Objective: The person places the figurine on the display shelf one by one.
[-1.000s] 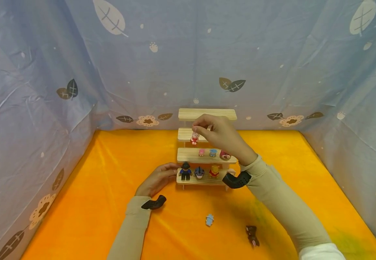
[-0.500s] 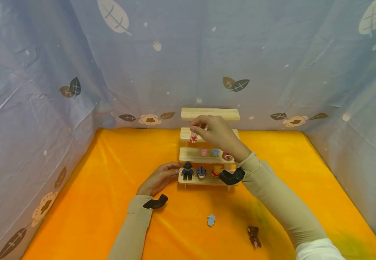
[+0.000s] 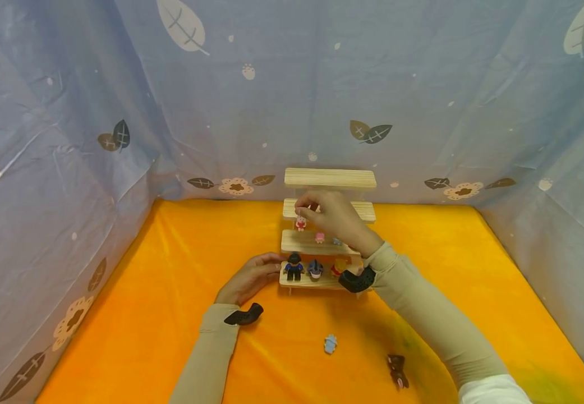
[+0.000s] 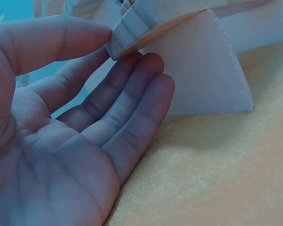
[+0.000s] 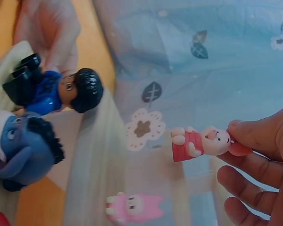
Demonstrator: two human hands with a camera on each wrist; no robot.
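My right hand [image 3: 334,216] pinches a Piglet figurine [image 5: 198,142] by its ears, between thumb and forefinger. In the head view the upright figurine appears in front of the stepped wooden shelf [image 3: 297,241], just above its second-lowest board. A small pink figurine [image 5: 137,207] stands on that board. My left hand [image 4: 85,108] holds the left end of the lowest board, thumb at the edge and fingers underneath. Along the lowest board stand a toy man in blue and black [image 3: 294,267], an Eeyore figurine [image 3: 315,270] and a Winnie the Pooh figurine [image 3: 338,267], partly covered by the right wrist's camera.
A small light-blue figurine [image 3: 330,344] and a dark brown figurine [image 3: 398,370] lie on the orange cloth [image 3: 180,252] in front of the shelf. A blue figurine [image 3: 337,241] is partly hidden behind the right hand. A patterned curtain [image 3: 271,101] hangs behind and at both sides.
My right hand has lowered the Piglet figurine from the level of the second-highest board toward the one below, and slightly left relative to the shelf. The left hand keeps its hold.
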